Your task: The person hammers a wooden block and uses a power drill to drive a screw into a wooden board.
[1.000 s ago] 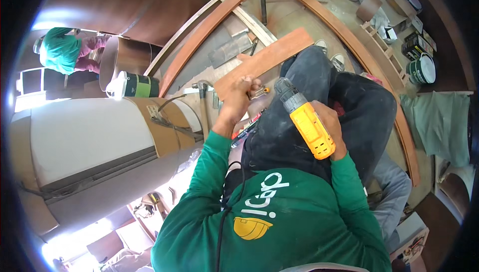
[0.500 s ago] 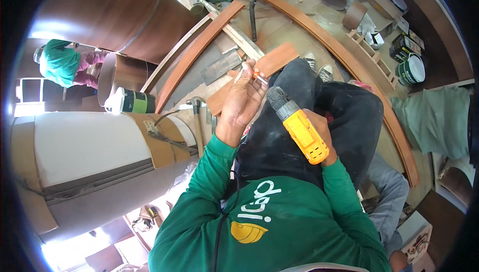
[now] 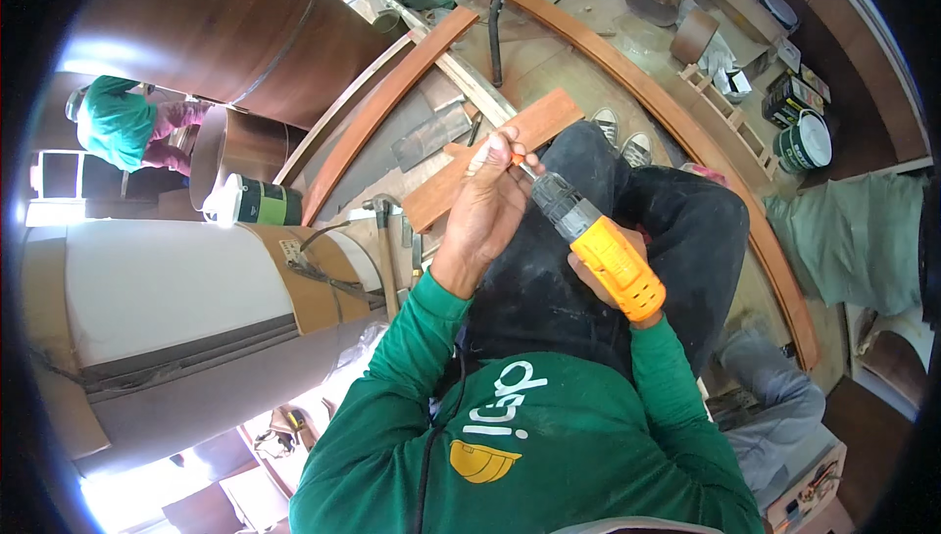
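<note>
Above the lap (image 3: 524, 289), an orange-ended bit (image 3: 527, 169) is pointing at a yellow drill (image 3: 619, 265).

The bit is sitting in the left hand (image 3: 482, 211), whose grip is pinching it just beside the drill's nose (image 3: 559, 199); the right hand (image 3: 591, 281) is wrapping the drill. Lining-up is looking done, imo, and seating is looking left over, though I'm not seeing clearly whether they're touching.

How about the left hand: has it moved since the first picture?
Yes. Judged against the hammer, the left hand has moved to the right, nearer the yellow drill.
</note>
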Demonstrator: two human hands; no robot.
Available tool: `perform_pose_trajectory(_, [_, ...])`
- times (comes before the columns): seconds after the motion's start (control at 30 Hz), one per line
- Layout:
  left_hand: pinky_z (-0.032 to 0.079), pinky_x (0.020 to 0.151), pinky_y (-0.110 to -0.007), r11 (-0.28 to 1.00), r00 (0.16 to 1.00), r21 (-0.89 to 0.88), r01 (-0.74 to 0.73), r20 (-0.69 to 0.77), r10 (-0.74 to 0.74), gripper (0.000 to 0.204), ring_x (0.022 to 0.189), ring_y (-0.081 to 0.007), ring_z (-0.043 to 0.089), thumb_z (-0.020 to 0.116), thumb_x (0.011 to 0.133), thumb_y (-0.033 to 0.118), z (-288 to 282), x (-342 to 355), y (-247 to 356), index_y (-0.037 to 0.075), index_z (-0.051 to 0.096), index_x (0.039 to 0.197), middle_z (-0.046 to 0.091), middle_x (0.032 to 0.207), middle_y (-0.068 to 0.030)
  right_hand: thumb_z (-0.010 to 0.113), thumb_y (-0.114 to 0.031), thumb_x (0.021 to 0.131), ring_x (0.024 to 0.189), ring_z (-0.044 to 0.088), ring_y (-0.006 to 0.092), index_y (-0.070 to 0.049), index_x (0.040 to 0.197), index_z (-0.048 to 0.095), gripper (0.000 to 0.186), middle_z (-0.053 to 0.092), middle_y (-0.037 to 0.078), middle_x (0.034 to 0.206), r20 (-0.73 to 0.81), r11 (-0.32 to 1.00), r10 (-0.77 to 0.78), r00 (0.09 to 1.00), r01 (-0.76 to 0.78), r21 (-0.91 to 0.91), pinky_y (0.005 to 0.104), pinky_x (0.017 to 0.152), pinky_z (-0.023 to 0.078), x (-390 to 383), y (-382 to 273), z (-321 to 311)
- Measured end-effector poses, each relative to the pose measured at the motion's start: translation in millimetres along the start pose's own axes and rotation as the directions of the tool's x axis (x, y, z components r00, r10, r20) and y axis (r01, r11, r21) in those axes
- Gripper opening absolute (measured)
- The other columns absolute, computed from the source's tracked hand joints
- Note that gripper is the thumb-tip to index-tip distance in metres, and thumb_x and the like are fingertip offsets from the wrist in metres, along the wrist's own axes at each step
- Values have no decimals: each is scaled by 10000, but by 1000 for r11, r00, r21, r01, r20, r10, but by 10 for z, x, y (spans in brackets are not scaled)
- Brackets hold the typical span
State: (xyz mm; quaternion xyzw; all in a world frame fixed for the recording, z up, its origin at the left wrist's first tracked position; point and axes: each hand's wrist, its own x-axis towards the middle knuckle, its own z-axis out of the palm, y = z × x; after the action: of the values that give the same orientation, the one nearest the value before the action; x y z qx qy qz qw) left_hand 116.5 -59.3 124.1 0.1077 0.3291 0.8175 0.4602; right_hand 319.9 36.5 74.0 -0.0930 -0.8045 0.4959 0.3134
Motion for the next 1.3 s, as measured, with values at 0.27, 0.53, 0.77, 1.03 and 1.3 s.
perform_pose_trajectory(0.27, [537, 1041, -390, 978, 989, -164, -127, 49, 136, 283, 1054, -182, 665, 637, 1086, 353, 310, 99, -324, 107, 635, 1226, 671, 1031, 0, 780, -135, 916, 768, 708, 229, -12, 1204, 649, 340, 714, 89, 886, 140, 541, 517, 844, -449, 711, 429, 782, 596, -178, -89, -71])
perform_pose_trajectory(0.53, [544, 978, -377, 960, 978, -191, -205, -9, 207, 253, 992, -174, 640, 576, 1122, 336, 707, 172, -375, 101, 605, 1210, 636, 1023, -1, 740, -198, 912, 657, 659, 229, -13, 1177, 600, 353, 593, 53, 747, 250, -19, 297, 921, -256, 966, 438, 751, 580, -152, 69, -164])
perform_pose_trajectory(0.77, [460, 827, -259, 743, 965, 649, -164, 261, -15, 406, 897, -85, 519, 560, 1114, 469, 328, 170, -403, 90, 583, 1259, 588, 1077, -3, 748, -201, 913, 659, 646, 218, -16, 1143, 601, 330, 585, 45, 755, 193, 170, 365, 911, -269, 948, 430, 764, 578, -129, 60, -85])
perform_pose_trajectory(1.03, [471, 550, -250, 805, 992, 582, 115, -32, -119, 479, 652, -70, 536, 730, 956, 544, 908, -50, -627, 85, 671, 1077, 628, 850, -10, 707, -160, 907, 710, 643, 223, -21, 1035, 611, 212, 598, 55, 776, 215, 202, 394, 894, -312, 928, 424, 760, 576, -235, 114, -63])
perform_pose_trajectory(1.3, [403, 440, -245, 806, 993, 582, 111, -32, -113, 458, 553, -74, 476, 741, 936, 527, 906, -25, -672, 91, 679, 1059, 624, 806, -20, 705, -172, 904, 698, 636, 225, -26, 1028, 610, 214, 588, 53, 775, 226, 160, 391, 892, -308, 938, 425, 766, 577, -224, 111, -70])
